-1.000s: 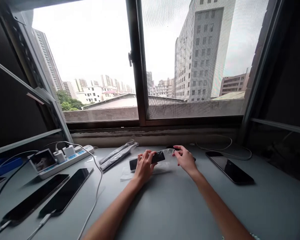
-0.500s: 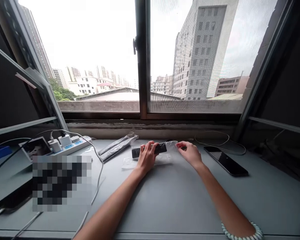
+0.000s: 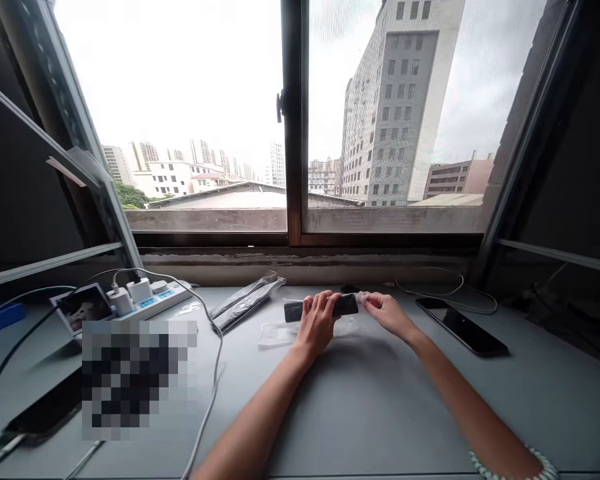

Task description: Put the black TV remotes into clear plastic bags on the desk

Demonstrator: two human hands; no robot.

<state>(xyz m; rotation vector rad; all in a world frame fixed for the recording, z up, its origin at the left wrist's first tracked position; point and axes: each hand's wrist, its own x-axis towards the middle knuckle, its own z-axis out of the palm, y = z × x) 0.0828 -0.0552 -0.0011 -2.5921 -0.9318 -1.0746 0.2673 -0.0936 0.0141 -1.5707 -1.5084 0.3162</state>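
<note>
My left hand (image 3: 318, 325) is wrapped over a slim black oblong object (image 3: 347, 305), holding it level just above the desk. What kind of object it is, I cannot make out. At its right end, my right hand (image 3: 387, 313) pinches a crumpled bit of clear plastic (image 3: 363, 297). Below the black object, a clear plastic sleeve (image 3: 275, 335) lies flat on the desk. Behind and to the left rests a long dark item in a clear plastic bag (image 3: 250, 303).
A black phone (image 3: 460, 327) lies to the right, with a white cable (image 3: 430, 291) behind it. On the left are a power strip (image 3: 153, 297) with plugs, a picture card (image 3: 84, 308), another phone (image 3: 45, 407), and a blurred-out patch. The window stands behind the desk.
The view has shifted, so the desk things sit slightly further right. My right hand is closer to the black object's end, and the plastic between them looks shorter and more bunched.
</note>
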